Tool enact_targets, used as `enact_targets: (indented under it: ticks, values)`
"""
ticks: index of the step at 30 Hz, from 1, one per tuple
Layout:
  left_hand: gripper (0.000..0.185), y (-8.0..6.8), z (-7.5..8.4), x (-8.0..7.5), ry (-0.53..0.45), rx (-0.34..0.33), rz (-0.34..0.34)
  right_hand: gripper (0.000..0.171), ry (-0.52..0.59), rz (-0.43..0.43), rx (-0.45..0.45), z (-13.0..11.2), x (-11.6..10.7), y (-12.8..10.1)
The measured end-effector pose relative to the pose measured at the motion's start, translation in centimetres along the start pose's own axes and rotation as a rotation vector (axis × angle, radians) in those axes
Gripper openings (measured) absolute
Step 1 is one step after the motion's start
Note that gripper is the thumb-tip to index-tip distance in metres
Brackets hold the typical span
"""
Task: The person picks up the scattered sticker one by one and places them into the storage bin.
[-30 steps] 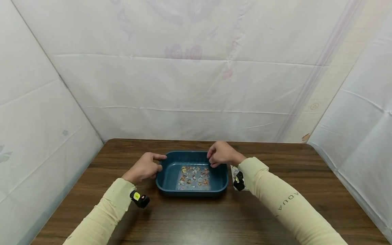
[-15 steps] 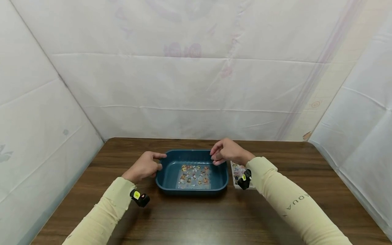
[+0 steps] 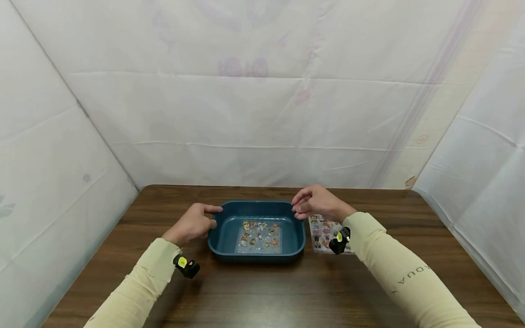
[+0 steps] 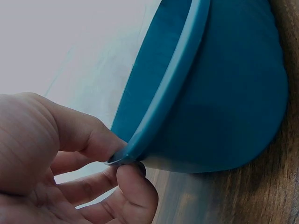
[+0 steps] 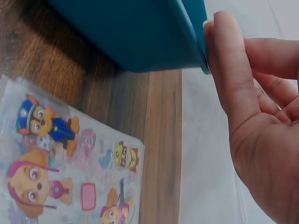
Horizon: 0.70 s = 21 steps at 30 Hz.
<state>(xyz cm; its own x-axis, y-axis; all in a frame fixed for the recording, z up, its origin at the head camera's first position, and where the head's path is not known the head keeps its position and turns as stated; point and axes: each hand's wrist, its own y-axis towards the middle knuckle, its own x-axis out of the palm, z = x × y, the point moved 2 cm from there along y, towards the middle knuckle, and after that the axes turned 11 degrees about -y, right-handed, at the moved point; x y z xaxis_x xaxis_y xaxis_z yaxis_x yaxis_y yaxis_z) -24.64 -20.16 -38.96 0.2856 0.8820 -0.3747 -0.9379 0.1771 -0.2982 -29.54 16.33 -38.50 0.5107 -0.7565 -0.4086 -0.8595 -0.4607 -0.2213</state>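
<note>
Here, my left hand (image 3: 193, 225) pinches the blue tray (image 3: 257, 258) by its rim (image 4: 163, 95), presumably steadying it around the sticker sheet (image 3: 259, 238) inside; my right hand (image 3: 323, 203), loosely bent and visibly empty, is by its right end, near more stickers (image 3: 322, 234).

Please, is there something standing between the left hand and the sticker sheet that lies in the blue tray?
Yes, the tray's left wall: the left hand pinches the rim there, and the sticker sheet lies inside, beyond it. Above the rim, nothing visible blocks the way.
</note>
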Motion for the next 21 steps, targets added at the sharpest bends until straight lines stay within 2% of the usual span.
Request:
enact_targets:
  ticks: [12,21]
  values:
    - [0.053,0.1,0.1,0.2,0.005,-0.001,0.001,0.034,-0.001,0.016,0.024,1.4,-1.7,-0.9]
    - [0.053,0.1,0.0,0.4,-0.001,-0.003,-0.002,0.034,-0.017,0.046,0.059,3.3,-3.5,-1.5]
